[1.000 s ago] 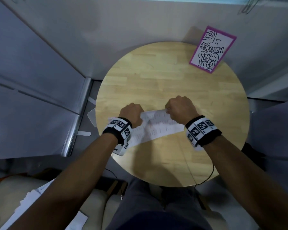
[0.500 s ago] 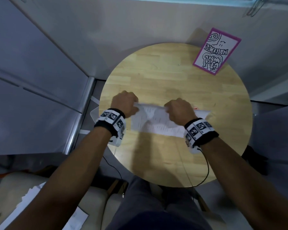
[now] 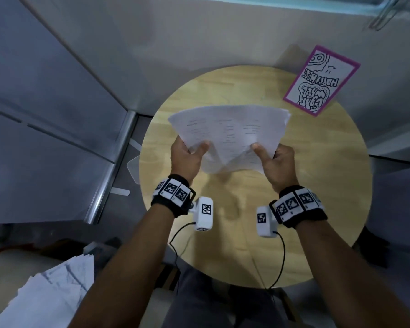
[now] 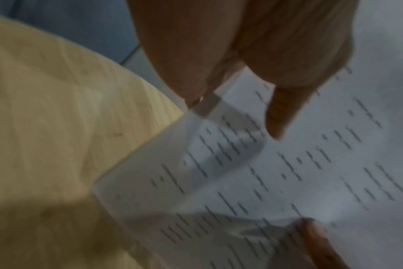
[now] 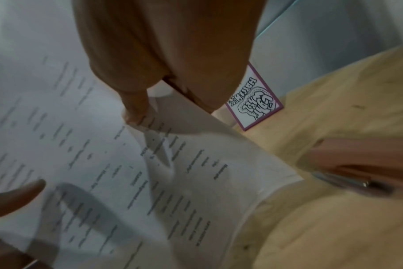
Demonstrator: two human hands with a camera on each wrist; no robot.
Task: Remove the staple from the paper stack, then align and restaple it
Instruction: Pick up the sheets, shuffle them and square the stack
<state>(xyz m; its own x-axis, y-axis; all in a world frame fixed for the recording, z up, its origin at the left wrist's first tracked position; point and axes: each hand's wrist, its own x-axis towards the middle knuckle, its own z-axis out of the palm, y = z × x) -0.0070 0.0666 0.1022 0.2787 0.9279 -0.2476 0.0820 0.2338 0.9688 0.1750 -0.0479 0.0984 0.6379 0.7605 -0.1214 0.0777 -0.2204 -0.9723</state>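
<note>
The paper stack [image 3: 227, 129] is a sheaf of printed white sheets, held up off the round wooden table [image 3: 317, 185] and tilted away from me, its far edges slightly fanned. My left hand [image 3: 194, 150] pinches its near left corner, thumb on top and fingers underneath. My right hand [image 3: 267, 152] pinches the near right corner the same way. In the left wrist view the thumb [image 4: 278, 118] presses on the printed sheet [image 4: 288, 172]. The right wrist view has my thumb [image 5: 136, 105] on the creased paper [image 5: 150, 182]. A blurred pink object with metal parts [image 5: 357, 171] lies on the table beside it. No staple shows.
A purple-bordered card with black lettering [image 3: 317, 81] leans at the table's far right edge. A loose pile of white sheets [image 3: 52, 287] lies low on my left. Grey partition walls [image 3: 57, 114] close in on the left and behind.
The stack was flat on the table under both fists; now both hands have lifted it and hold it by its near corners, farther from me.
</note>
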